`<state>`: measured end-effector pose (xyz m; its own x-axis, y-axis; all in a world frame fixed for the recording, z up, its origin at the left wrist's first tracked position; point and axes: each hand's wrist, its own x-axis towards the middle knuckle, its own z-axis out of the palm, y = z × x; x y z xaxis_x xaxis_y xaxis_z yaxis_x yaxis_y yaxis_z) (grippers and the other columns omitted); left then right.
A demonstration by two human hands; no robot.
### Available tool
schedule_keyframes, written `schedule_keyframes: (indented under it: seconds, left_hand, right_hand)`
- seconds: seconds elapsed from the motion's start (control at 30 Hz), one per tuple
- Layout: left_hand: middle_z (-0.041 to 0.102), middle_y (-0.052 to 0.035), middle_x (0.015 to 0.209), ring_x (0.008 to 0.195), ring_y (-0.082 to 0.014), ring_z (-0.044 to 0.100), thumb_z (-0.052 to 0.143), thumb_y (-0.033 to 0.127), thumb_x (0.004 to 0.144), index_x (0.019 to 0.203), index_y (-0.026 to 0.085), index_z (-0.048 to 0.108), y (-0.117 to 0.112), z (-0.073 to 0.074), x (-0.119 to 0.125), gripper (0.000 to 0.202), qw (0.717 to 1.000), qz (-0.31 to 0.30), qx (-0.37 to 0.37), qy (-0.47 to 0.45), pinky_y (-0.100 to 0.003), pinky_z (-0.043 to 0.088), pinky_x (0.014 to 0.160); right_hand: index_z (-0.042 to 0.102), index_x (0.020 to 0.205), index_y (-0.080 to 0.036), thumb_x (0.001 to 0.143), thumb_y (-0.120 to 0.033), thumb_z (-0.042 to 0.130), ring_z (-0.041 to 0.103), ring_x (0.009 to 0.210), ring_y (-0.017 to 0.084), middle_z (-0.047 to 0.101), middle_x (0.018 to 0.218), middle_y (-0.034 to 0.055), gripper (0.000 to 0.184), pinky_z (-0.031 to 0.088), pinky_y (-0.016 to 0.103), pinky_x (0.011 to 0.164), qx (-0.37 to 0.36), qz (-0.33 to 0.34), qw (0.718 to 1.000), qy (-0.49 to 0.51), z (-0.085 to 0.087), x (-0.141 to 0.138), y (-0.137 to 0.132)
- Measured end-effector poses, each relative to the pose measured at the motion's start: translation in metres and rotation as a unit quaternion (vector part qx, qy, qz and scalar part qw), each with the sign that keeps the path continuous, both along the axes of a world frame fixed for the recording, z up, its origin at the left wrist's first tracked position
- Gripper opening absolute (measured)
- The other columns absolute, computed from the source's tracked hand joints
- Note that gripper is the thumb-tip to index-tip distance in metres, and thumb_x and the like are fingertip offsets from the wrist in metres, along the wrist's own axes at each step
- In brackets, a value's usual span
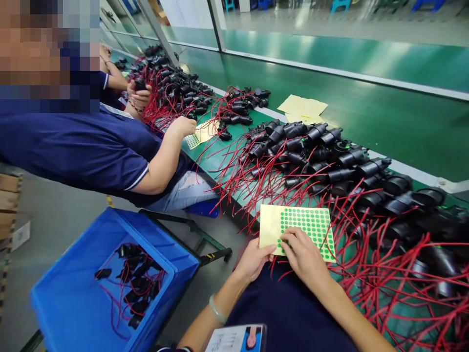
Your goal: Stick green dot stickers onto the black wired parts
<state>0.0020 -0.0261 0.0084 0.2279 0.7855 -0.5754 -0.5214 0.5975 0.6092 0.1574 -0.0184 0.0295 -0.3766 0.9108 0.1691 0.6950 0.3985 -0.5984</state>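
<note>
I hold a yellow backing sheet (271, 222) covered with rows of small green round stickers (311, 222) over my lap. My left hand (252, 259) grips the sheet's lower left edge, thumb on top. My right hand (304, 256) rests on the sheet's lower middle, fingers bent and pinched at a sticker in the bottom rows. Just beyond the sheet lie several black cylindrical parts with red wires (322, 156), heaped along the green bench (403, 122).
A blue bin (73, 298) holding several black wired parts sits low to my left. A co-worker in a dark blue shirt (91, 146) sits on the left, one hand (183, 127) near another sticker sheet (192, 141). Yellow sheets (302, 106) lie farther along the bench.
</note>
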Motion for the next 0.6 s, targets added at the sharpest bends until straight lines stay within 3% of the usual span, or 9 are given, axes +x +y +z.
schedule_keyframes:
  seconds: [0.43, 0.5, 0.6]
  left_hand:
    - [0.062, -0.0023, 0.068, 0.055, -0.0078, 0.047, 0.084, 0.035, 0.055, 0.079, 0.009, 0.067, 0.0, 0.003, 0.006, 0.039, 0.998, -0.001, 0.009, 0.068, -0.022, 0.036, 0.054]
    - [0.061, -0.0014, 0.065, 0.054, -0.0083, 0.049, 0.083, 0.04, 0.056, 0.081, 0.009, 0.065, -0.002, 0.002, -0.002, 0.043, 0.996, -0.049, 0.012, 0.076, -0.023, 0.038, 0.055]
    - [0.06, -0.001, 0.064, 0.056, -0.0116, 0.055, 0.078, 0.045, 0.061, 0.087, 0.011, 0.063, -0.004, 0.002, -0.037, 0.046, 0.966, -0.206, 0.046, 0.149, -0.024, 0.042, 0.058]
  right_hand:
    - [0.049, 0.085, -0.021, 0.093, -0.019, 0.042, 0.06, 0.086, 0.019, 0.056, 0.093, 0.006, 0.011, 0.052, 0.03, 0.071, 0.037, -0.017, 0.999, 0.029, 0.0, -0.003, 0.001]
    - [0.048, 0.085, -0.021, 0.094, -0.02, 0.041, 0.061, 0.082, 0.018, 0.057, 0.09, 0.0058, 0.011, 0.052, 0.028, 0.067, 0.057, -0.022, 0.997, 0.038, 0.0, -0.002, 0.003]
    - [0.047, 0.084, -0.023, 0.095, -0.023, 0.04, 0.062, 0.077, 0.017, 0.057, 0.087, 0.0048, 0.012, 0.052, 0.025, 0.062, 0.073, -0.039, 0.995, 0.051, -0.005, 0.005, 0.009]
